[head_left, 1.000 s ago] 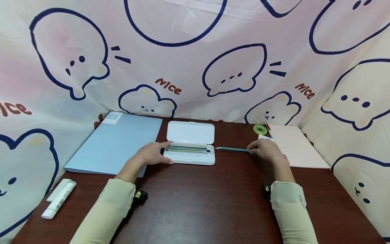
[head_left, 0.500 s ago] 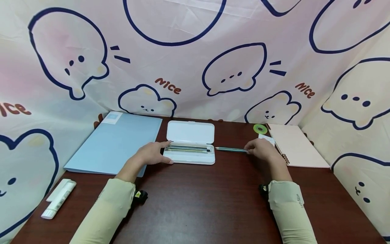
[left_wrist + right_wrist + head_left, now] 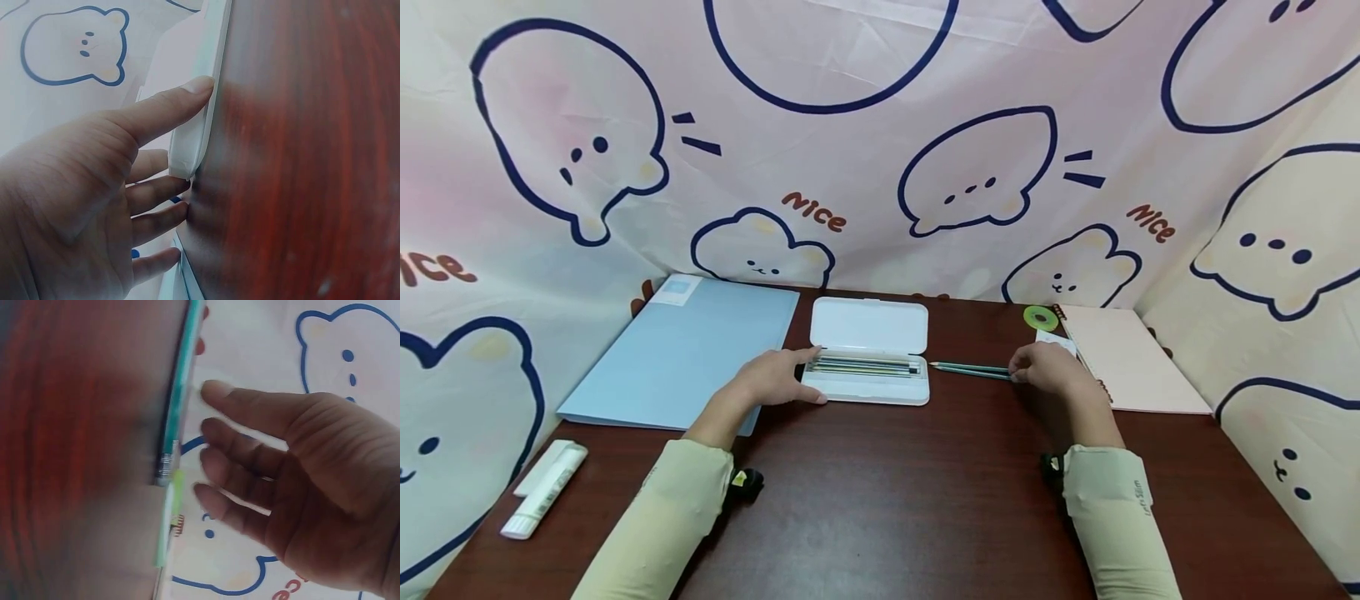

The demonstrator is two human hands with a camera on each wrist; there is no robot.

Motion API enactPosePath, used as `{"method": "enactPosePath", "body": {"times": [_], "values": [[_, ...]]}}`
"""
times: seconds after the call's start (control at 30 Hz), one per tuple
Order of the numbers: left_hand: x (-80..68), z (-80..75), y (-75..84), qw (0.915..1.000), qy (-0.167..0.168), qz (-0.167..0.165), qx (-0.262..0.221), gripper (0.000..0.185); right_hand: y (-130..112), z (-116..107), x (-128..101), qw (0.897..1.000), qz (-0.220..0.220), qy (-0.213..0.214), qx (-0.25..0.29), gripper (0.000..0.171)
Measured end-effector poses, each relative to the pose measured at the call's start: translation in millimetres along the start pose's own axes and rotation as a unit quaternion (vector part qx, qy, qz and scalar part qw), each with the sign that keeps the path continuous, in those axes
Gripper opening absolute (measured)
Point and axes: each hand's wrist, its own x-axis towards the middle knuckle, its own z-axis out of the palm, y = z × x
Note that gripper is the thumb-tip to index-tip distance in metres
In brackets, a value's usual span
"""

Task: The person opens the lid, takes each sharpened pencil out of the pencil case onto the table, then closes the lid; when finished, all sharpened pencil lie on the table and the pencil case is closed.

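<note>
1. I see the green pencil [image 3: 972, 368] lying flat on the dark worktop [image 3: 880, 500], pointing toward 9 o'clock, its tip just beside the right end of the white pencil case [image 3: 868, 379].
2. My right hand [image 3: 1047, 367] sits at the pencil's 3 o'clock end; in the right wrist view the fingers [image 3: 250, 450] are spread and loosely straight beside the shaft [image 3: 178, 400], curled round nothing.
3. The case lies open, its lid [image 3: 870, 325] tipped back toward 12 o'clock, with pencils [image 3: 865, 365] lined up in the tray.
4. My left hand [image 3: 775, 379] rests against the case's 9 o'clock end, thumb [image 3: 169, 109] straight along its edge, fingers relaxed.
5. A blue folder [image 3: 685, 350] lies at 9 o'clock of the case; a pink notebook [image 3: 1131, 358] and green tape roll [image 3: 1041, 317] at 3 o'clock.
6. A white glue stick [image 3: 546, 487] lies near the worktop's 8 o'clock corner.
</note>
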Motion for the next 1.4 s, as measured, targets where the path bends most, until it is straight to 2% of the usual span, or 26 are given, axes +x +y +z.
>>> {"method": "enactPosePath", "body": {"times": [0.13,0.4,0.83,1.1,1.4], "values": [[1.0,0.3,-0.2,1.0000,0.001,0.000,0.002,0.098,-1.6,-1.5,-2.2,1.000,0.016,-0.015,0.007,0.007],[0.1,-0.2,-1.0,1.0000,0.000,0.004,0.007,0.098,-3.1,5.2,4.2,0.999,-0.008,-0.034,-0.007,0.011],[-0.1,0.3,-1.1,1.0000,0.002,0.002,0.008,0.097,-6.6,10.2,6.3,0.999,-0.024,-0.025,0.004,0.018],[0.4,0.8,-1.9,1.0000,0.002,0.002,0.004,0.097,-6.3,10.1,5.7,0.999,-0.033,0.017,-0.008,0.020],[0.0,0.9,-2.1,1.0000,0.003,0.003,0.005,0.097,-9.9,14.2,8.6,1.000,-0.027,-0.012,0.000,0.026]]}}
